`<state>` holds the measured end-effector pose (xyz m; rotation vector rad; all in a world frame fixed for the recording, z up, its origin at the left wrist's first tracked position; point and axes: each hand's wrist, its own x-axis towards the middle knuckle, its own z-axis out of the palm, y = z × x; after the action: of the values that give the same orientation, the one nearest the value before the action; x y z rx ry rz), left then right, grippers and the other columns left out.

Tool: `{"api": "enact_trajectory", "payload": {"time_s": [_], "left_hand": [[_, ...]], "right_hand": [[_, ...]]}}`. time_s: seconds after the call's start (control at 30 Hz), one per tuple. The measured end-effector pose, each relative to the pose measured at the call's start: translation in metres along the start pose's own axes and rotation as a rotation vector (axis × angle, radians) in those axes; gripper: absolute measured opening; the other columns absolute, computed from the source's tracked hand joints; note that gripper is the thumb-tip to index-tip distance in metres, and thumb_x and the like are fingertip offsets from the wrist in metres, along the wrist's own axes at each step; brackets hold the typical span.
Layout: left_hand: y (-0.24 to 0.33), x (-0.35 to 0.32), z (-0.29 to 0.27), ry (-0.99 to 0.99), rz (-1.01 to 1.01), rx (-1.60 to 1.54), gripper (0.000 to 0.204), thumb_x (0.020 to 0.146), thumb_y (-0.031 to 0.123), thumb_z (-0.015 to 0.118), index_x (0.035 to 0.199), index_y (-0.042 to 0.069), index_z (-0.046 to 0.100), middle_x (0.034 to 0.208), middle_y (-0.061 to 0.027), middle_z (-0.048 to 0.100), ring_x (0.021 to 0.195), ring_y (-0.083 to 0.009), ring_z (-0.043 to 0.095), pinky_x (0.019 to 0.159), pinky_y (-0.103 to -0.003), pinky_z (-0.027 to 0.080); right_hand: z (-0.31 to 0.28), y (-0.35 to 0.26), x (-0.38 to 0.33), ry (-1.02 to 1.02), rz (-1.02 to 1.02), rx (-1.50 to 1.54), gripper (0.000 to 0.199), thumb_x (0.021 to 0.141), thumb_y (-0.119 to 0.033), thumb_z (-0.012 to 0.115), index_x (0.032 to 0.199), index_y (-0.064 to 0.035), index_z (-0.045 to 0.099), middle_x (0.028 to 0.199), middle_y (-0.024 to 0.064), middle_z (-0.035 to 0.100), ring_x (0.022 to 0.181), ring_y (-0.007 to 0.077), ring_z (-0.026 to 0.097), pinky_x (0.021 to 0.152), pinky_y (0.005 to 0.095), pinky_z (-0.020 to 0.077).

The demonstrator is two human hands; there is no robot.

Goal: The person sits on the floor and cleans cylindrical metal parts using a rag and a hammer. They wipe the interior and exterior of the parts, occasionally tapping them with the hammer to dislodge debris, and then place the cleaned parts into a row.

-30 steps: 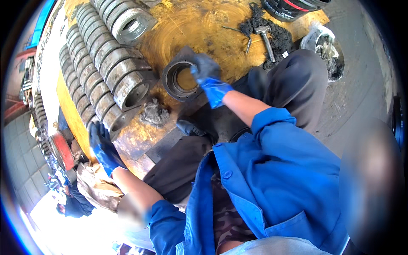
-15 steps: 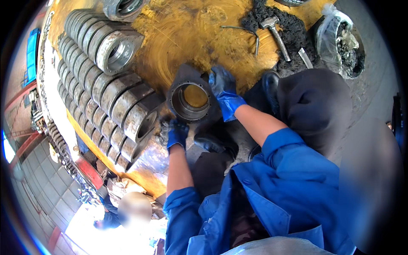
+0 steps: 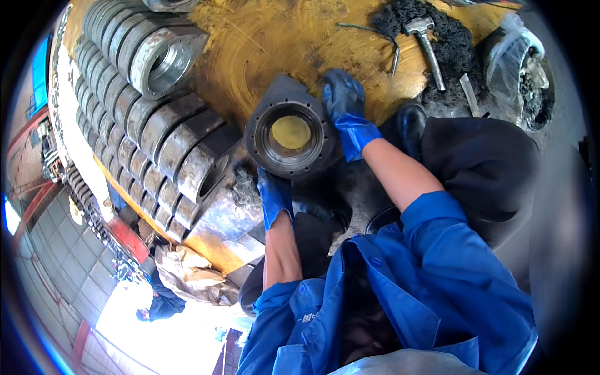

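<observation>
A dark steel bearing housing (image 3: 294,94) with a round bore and a ring of bolt holes faces up between my hands. Yellow tabletop shows through its bore. My left hand (image 3: 272,189), in a blue rubber glove, grips its lower left edge, with the fingertips hidden beneath it. My right hand (image 3: 345,100), gloved alike, is closed at its upper right side, fingers curled by the edge. Beside my left hand lies a dark fibrous wad (image 3: 245,187).
Rows of similar round steel housings (image 3: 165,65) stand on the left of the yellow table (image 3: 250,31). A hammer (image 3: 430,53), a bent rod (image 3: 395,59) and black shavings (image 3: 453,37) lie at the far right. A plastic-lined bin (image 3: 515,78) stands beyond.
My left hand has left the fibrous wad and moved right, under the housing's lower edge. The housing looks larger and turned more toward me. My right hand stays at its side.
</observation>
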<state>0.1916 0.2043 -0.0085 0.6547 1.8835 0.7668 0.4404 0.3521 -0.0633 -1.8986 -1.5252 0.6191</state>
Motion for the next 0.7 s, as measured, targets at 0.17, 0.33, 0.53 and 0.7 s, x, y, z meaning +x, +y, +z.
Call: {"api": "enact_trajectory", "payload": {"time_s": [0.17, 0.33, 0.53, 0.7], "left_hand": [[0.090, -0.047, 0.032, -0.055, 0.150, 0.093, 0.036, 0.102, 0.024, 0.050, 0.130, 0.003, 0.056, 0.127, -0.0127, 0.062, 0.116, -0.0207, 0.058, 0.101, -0.035, 0.047], [0.125, -0.049, 0.046, 0.134, -0.101, -0.168, 0.047, 0.090, 0.031, 0.070, 0.122, -0.002, 0.061, 0.108, -0.0092, 0.067, 0.093, -0.0153, 0.065, 0.080, -0.025, 0.051], [0.150, -0.022, 0.122, 0.250, 0.207, -0.092, 0.040, 0.075, 0.034, 0.084, 0.084, 0.000, 0.067, 0.068, -0.0017, 0.063, 0.057, -0.0148, 0.055, 0.058, -0.030, 0.047], [0.149, -0.028, 0.128, 0.532, 0.206, 0.072, 0.057, 0.068, 0.045, 0.086, 0.090, -0.003, 0.065, 0.080, -0.0154, 0.068, 0.072, -0.0314, 0.065, 0.070, -0.040, 0.052]], "right_hand": [[0.005, 0.025, 0.012, -0.032, -0.006, -0.025, 0.028, 0.091, -0.020, 0.053, 0.115, -0.0082, 0.062, 0.119, 0.0176, 0.063, 0.114, 0.0363, 0.058, 0.103, 0.0462, 0.0402], [0.006, 0.039, 0.032, -0.093, -0.141, -0.012, 0.031, 0.089, -0.028, 0.058, 0.115, -0.0122, 0.066, 0.106, 0.0145, 0.069, 0.100, 0.0341, 0.065, 0.089, 0.0435, 0.0503], [-0.049, 0.037, 0.040, -0.611, 0.250, 1.035, 0.068, 0.097, -0.057, 0.050, 0.132, 0.0012, 0.054, 0.130, 0.0147, 0.061, 0.118, 0.0272, 0.059, 0.102, 0.0414, 0.0454], [-0.088, -0.042, 0.043, -0.583, -0.197, 0.687, 0.072, 0.097, -0.059, 0.047, 0.135, 0.0014, 0.051, 0.127, 0.0143, 0.060, 0.116, 0.0241, 0.057, 0.102, 0.0381, 0.0441]]}}
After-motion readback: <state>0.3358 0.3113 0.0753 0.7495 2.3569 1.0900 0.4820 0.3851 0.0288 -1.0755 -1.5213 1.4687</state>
